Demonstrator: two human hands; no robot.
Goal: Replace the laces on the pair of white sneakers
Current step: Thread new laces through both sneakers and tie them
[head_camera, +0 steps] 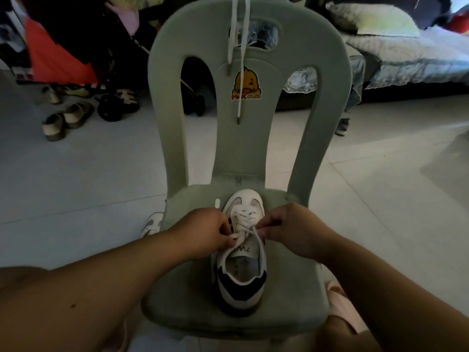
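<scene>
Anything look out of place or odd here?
A spare white lace hangs over the chair back, in no shoe. The second sneaker lies on the floor beside the chair, while the left hand and right hand pinch the lace of the sneaker on the seat.

I count my two hands — left hand (203,231), right hand (294,228). Two white sneakers: the seat sneaker (241,288) and the floor sneaker (152,223). Two laces — threaded lace (245,217), hanging lace (243,47). One chair (327,97), one duck sticker (245,85), two beige shoes (77,113), one pillow (373,17), one bed (418,54).
</scene>
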